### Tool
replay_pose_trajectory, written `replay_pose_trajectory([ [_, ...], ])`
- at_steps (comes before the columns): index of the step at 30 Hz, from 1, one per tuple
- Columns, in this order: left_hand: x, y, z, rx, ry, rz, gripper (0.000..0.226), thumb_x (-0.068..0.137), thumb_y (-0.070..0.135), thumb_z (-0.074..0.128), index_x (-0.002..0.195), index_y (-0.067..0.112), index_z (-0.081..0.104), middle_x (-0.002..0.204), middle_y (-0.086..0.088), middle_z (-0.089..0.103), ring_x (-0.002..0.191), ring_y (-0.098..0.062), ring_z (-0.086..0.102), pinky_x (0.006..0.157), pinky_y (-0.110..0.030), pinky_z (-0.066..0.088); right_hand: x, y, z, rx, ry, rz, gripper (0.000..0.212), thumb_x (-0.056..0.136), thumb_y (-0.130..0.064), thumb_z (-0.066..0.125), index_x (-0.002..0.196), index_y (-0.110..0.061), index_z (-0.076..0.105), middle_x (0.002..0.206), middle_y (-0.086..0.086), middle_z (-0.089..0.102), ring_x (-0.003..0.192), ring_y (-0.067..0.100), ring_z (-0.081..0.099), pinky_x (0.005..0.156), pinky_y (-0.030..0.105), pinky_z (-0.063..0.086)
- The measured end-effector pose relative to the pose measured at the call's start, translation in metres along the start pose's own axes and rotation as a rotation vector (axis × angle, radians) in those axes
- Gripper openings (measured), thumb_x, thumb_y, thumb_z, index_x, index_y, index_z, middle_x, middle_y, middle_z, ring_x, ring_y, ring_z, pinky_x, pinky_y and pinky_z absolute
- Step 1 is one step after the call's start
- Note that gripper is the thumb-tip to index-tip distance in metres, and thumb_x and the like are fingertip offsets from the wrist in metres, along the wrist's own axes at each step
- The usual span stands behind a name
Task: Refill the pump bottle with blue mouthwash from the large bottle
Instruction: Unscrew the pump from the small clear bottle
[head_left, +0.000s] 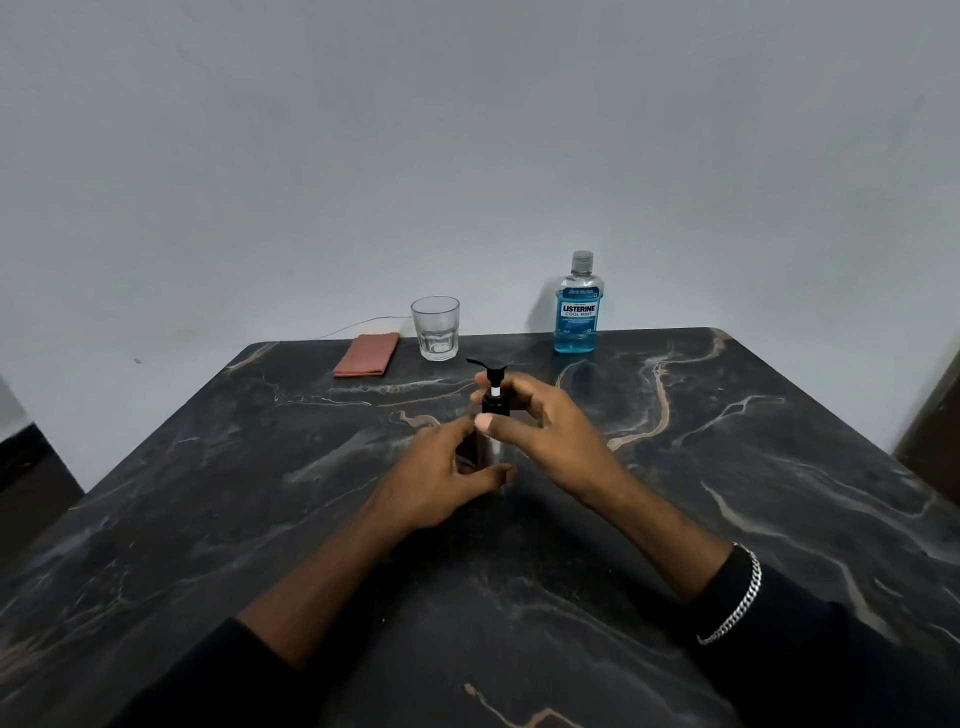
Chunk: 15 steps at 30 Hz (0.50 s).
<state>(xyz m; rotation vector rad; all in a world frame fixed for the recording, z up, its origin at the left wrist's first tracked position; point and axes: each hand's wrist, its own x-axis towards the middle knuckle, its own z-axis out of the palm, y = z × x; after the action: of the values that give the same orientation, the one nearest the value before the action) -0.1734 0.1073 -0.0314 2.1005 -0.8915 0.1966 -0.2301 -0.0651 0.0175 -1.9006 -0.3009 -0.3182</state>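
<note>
Black-topped clear pump bottle (492, 448) is steadied on dark marbled counter (260, 519), body gripped by left hand (436, 483), collar (496, 406) pinched by right hand (545, 434), probably for unscrewing. Large blue mouthwash bottle (577, 312) is left capped at far edge.

Pump bottle (495, 404) body behind hands (439, 480) (548, 431)

We see 3 things along the far edge of the table (727, 467), close to the wall (467, 156): a folded cloth (367, 354) at the left, a glass (436, 328) just beside it, and the large bottle (577, 312) further right, with a gap between glass and bottle. In front of that gap stands the pump bottle (495, 402), the left hand (436, 475) round its body and the right hand (545, 431) at its collar. Bare table stretches broad on both sides — only the 2 forearms cross the near part.
</note>
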Motion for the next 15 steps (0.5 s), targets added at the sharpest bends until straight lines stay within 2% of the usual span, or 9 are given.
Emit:
replay_pose_trajectory([
  [2,0.001,-0.001,0.001,0.002,-0.006,-0.014,0.025,0.084,0.05,0.077,0.095,0.03,0.067,0.082,0.01,0.071,0.076,-0.005,0.07,0.067,-0.028,0.058,0.001,0.002,0.006,-0.044,0.06,0.0,0.041,0.084,-0.034,0.079,0.118,-0.023,0.06,0.105,-0.007,0.069,0.102,0.005,0.065,0.095,0.033,0.053],
  [5,0.002,-0.001,0.002,0.001,-0.006,-0.012,0.02,0.084,0.051,0.077,0.091,0.039,0.064,0.087,0.016,0.069,0.076,-0.005,0.07,0.068,-0.03,0.06,0.003,0.003,0.008,-0.029,0.153,-0.009,0.042,0.078,-0.032,0.084,0.108,-0.02,0.058,0.096,-0.005,0.064,0.091,0.006,0.063,0.087,0.034,0.054],
  [7,0.001,-0.001,0.002,0.003,-0.005,-0.004,0.022,0.083,0.056,0.076,0.093,0.044,0.062,0.089,0.02,0.069,0.076,-0.004,0.07,0.066,-0.025,0.058,0.004,0.002,0.006,-0.03,0.154,-0.013,0.036,0.08,-0.026,0.084,0.106,-0.015,0.062,0.099,0.003,0.067,0.096,0.016,0.065,0.091,0.043,0.055],
  [9,0.0,0.0,0.001,0.003,0.005,-0.004,0.03,0.082,0.06,0.075,0.101,0.04,0.065,0.087,0.018,0.07,0.074,-0.003,0.07,0.062,-0.019,0.055,0.004,0.0,0.003,-0.023,0.131,-0.044,0.026,0.086,-0.014,0.077,0.109,-0.01,0.067,0.102,0.007,0.071,0.101,0.022,0.067,0.095,0.048,0.053],
  [12,0.0,-0.001,0.001,-0.007,0.011,-0.024,0.038,0.08,0.062,0.075,0.103,0.032,0.066,0.085,0.012,0.072,0.072,-0.004,0.07,0.062,-0.027,0.058,0.001,-0.002,-0.002,0.008,0.072,-0.071,0.026,0.093,-0.001,0.064,0.118,-0.007,0.07,0.11,0.004,0.075,0.11,0.017,0.068,0.102,0.044,0.052],
  [15,0.0,-0.001,0.002,-0.017,0.008,-0.026,0.035,0.082,0.059,0.076,0.102,0.034,0.065,0.086,0.012,0.072,0.075,-0.004,0.071,0.066,-0.029,0.061,0.0,-0.002,-0.002,0.011,0.035,-0.04,0.03,0.092,-0.007,0.067,0.123,-0.01,0.068,0.117,0.0,0.072,0.115,0.011,0.065,0.104,0.036,0.05],
])
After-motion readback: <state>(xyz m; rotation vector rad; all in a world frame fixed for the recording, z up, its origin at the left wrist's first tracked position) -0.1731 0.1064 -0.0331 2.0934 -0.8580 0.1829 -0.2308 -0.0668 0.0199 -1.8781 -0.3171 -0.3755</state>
